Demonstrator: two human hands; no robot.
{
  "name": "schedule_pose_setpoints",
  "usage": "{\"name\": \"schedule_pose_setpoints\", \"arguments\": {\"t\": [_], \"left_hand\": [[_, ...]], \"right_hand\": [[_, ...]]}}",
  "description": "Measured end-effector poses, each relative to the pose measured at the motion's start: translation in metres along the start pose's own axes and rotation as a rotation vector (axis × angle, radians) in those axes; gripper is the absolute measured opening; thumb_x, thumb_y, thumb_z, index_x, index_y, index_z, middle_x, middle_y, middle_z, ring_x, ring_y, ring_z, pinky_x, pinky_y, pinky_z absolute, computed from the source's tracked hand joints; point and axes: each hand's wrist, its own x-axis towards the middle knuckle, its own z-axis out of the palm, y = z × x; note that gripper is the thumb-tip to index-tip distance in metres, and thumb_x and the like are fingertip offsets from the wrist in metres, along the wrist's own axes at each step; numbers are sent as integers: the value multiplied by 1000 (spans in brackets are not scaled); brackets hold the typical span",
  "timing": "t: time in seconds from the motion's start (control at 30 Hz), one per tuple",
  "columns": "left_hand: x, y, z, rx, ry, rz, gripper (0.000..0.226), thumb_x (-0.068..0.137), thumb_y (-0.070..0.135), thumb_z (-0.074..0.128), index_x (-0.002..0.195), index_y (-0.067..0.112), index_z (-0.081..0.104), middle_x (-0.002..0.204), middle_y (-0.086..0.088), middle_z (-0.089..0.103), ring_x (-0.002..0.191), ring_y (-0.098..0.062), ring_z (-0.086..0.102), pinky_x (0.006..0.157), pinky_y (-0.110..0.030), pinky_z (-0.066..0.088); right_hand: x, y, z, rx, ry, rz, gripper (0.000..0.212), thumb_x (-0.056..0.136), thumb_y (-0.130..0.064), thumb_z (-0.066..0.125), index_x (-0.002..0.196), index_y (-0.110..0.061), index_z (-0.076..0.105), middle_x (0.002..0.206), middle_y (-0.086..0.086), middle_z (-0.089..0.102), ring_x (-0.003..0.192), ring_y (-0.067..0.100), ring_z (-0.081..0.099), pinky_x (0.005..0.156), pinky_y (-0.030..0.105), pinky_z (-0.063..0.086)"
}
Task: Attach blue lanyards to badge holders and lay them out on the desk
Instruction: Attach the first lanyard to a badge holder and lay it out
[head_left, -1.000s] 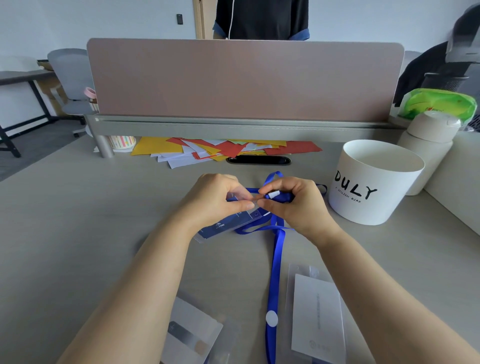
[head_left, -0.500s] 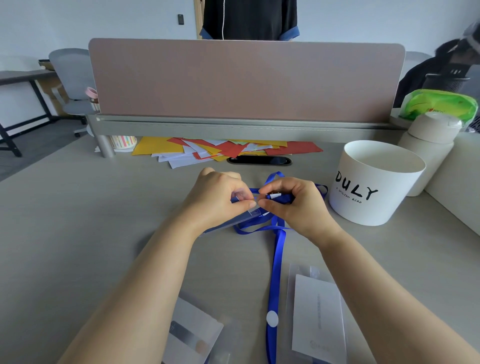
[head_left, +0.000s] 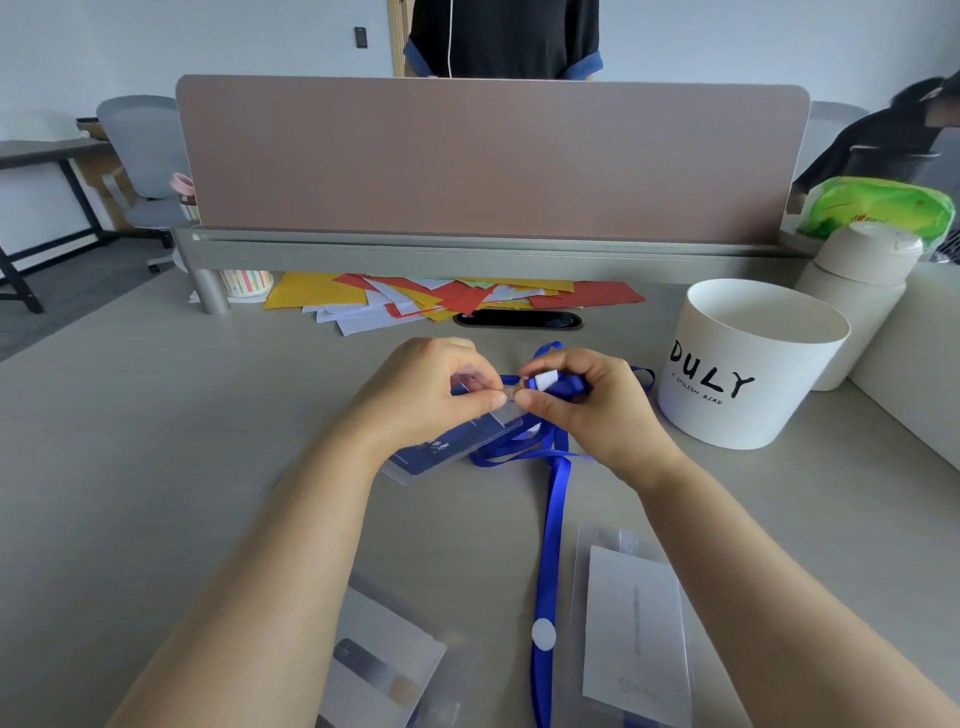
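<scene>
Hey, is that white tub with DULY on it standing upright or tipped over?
Upright. The white tub sits on its base on the desk, with its open mouth facing up.

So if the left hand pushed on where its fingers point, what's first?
Likely the lanyard clip pinched by the right hand, right beside the left hand, which pinches the holder; depth is unclear.

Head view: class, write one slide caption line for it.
Left hand pinches a badge holder while right hand holds the blue lanyard by its clip at the holder's top.
</scene>
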Motion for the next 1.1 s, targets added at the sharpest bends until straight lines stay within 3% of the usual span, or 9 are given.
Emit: {"name": "schedule_pose_setpoints", "arguments": {"t": [0.17,0.3,0.47,0.63,0.73,0.83,0.93,1.03,1.1], "left_hand": [[-5,-6,-14,-41,-50,-82,20,80,19,69,72,36,62,92,4,70,86,-9,66,85,-32,52],[-8,-6,-19,-115,-59,-128,31,81,18,69,85,47,60,89,10,71,91,-11,67,86,-29,49],[-14,-1,-25,-102,-70,-146,29,83,12,65,76,40,61,91,8,72,85,-1,65,83,-22,51],[-23,1,-31,-131,-91,-169,2,74,29,66,73,31,65,83,3,72,85,-15,67,91,-41,52],[-30,5,-35,-183,-46,-124,6,79,28,70,81,23,67,78,9,70,84,-10,67,91,-34,49],[-36,6,-41,-133,49,-111,11,87,24,61,77,20,62,74,7,69,78,-13,66,82,-37,51],[-45,4,-57,-160,169,-152,17,94,22,48,79,18,53,83,-6,69,94,-33,61,84,-40,45],[-56,5,-79,-190,239,-186,19,95,24,41,87,16,55,87,-1,68,99,-32,59,93,-41,42],[-63,3,-91,-196,288,-239,18,96,19,39,95,9,54,83,5,67,96,-28,58,85,-32,42]], "right_hand": [[-1,1,-3,89,-9,50,9,85,-7,63,83,-17,64,69,1,65,61,4,61,67,16,51],[-2,-7,-2,161,-56,68,22,91,3,48,84,-16,58,65,5,62,50,6,56,57,14,47],[0,-15,0,39,-54,6,18,87,-8,61,78,-23,61,65,2,61,53,4,55,53,16,46],[6,-30,5,-41,-97,-44,19,87,-14,62,73,-28,65,62,-4,60,61,12,55,58,22,47],[9,-43,14,-33,-119,-66,14,86,-11,62,78,-22,65,56,-12,58,50,2,51,52,14,43],[12,-56,24,-11,-72,-90,10,83,-5,63,84,-13,58,65,-5,59,47,0,49,51,12,41],[17,-68,33,-20,-12,-139,14,82,0,58,81,-14,54,70,6,59,52,13,50,54,24,45],[22,-80,44,-9,5,-189,14,84,-1,57,86,-15,60,84,16,65,74,39,58,70,42,52],[24,-89,57,-8,-8,-213,14,87,-8,57,85,-19,65,77,6,64,68,30,54,66,38,50]]}}
